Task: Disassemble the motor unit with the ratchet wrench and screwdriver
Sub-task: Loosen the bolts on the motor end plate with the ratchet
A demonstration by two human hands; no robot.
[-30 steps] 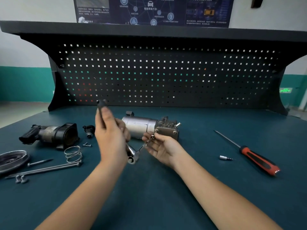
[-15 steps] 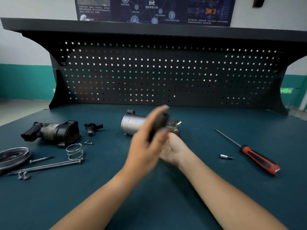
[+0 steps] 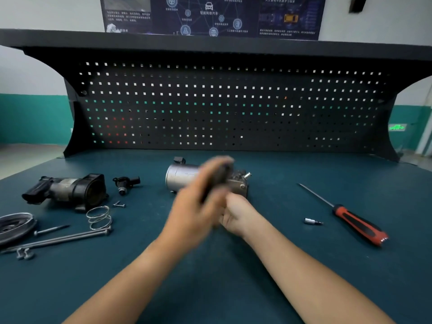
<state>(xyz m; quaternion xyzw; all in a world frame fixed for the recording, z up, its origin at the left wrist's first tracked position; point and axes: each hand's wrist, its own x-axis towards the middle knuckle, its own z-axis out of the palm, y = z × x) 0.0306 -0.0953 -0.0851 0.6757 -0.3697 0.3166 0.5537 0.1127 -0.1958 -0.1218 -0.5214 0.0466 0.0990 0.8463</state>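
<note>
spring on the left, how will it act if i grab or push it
The spring is a few wide loops of thin wire, so probably light and squashy. Its round coils may roll or wobble if nudged. Its lower loop lies by the bolts, so it might snag them.

Both bare forearms reach in from the near edge of the tabletop and converge toward its middle. The left hand is smeared with blur and raised, its fingers curled round the dark handle of the ratchet wrench. The right hand sits just beside and below it, touching it, back upward. Its fingers are hidden.
</note>
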